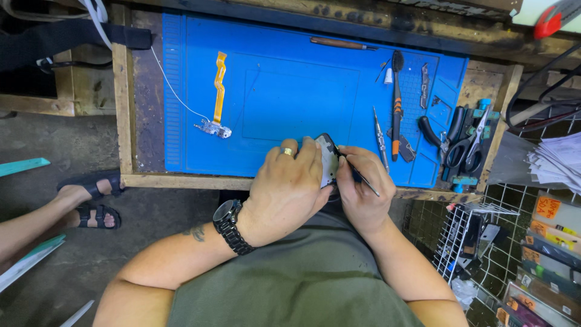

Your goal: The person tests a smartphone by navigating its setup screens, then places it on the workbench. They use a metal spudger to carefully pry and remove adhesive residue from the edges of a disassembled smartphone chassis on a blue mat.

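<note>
The left hand [289, 192], with one gold ring and one black watch [230, 225], had its fingers wrapped around one small phone part [328, 158] at the near edge of the blue mat [284, 91] on the wooden table [130, 121], and the right hand [362, 192] pinched one thin dark tool [361, 177] with its tip touching that part. On the mat lay one orange flat cable [218, 91], one silver screwdriver [380, 145], one black and orange brush [396, 103] and one brown stick tool [340, 43]. One pair of scissors [469, 148] lay at the right end of the table.
</note>
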